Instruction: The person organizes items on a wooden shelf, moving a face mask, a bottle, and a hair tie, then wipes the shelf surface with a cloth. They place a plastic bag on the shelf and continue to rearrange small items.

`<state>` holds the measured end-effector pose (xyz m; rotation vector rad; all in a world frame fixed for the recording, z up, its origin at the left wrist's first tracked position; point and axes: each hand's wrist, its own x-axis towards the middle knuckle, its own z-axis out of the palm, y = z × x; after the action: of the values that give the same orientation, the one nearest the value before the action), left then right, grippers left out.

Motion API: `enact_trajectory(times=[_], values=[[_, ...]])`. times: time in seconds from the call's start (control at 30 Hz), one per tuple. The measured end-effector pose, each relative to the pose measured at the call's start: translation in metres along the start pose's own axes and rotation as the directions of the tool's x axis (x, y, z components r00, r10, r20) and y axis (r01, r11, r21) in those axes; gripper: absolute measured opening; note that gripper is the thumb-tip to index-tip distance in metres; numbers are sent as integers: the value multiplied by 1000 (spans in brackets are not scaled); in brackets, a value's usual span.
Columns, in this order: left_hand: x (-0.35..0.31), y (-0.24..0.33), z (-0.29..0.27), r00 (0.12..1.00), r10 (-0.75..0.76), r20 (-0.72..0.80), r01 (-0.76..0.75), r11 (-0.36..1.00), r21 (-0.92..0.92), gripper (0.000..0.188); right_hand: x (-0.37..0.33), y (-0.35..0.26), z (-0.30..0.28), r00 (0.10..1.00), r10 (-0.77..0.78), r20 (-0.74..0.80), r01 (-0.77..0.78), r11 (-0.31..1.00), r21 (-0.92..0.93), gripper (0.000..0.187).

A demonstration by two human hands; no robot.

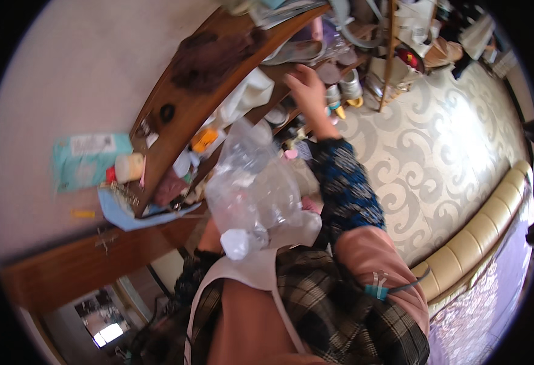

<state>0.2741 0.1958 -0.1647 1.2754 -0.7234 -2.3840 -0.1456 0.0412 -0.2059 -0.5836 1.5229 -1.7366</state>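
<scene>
My right hand (308, 91) reaches out over the open wooden shelf (272, 74), its fingers apart and holding nothing that I can see. Beside it are a pale shoe (294, 53) and a pair of small white-and-yellow objects (352, 91). A crumpled clear plastic bag (252, 176) is in front of my body, with a whitish translucent lump (235, 243) at its lower end. My left hand is at this bag; only the wrist (211, 237) shows, and the fingers are hidden behind the plastic.
On the shelf unit's top lie a dark furry cloth (218, 58) and a black ring (167, 112). A teal packet (87, 159) and a cream jar (129, 167) sit to the left. The patterned floor (425, 140) and a gold padded bed edge (480, 222) are at right.
</scene>
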Motion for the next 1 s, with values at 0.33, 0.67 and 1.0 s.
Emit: enact_trajectory(times=[0.33, 0.67, 1.0], values=[[66, 54, 106, 981, 70, 181, -79, 996, 45, 27, -174, 2, -107, 644, 152, 750, -599, 710, 370, 74], [67, 70, 124, 933, 266, 243, -348, 835, 427, 63, -183, -29, -125, 872, 204, 445, -362, 880, 308, 43], [22, 48, 130, 818, 443, 366, -574, 659, 486, 105, -195, -60, -112, 952, 289, 103, -296, 777, 555, 44]])
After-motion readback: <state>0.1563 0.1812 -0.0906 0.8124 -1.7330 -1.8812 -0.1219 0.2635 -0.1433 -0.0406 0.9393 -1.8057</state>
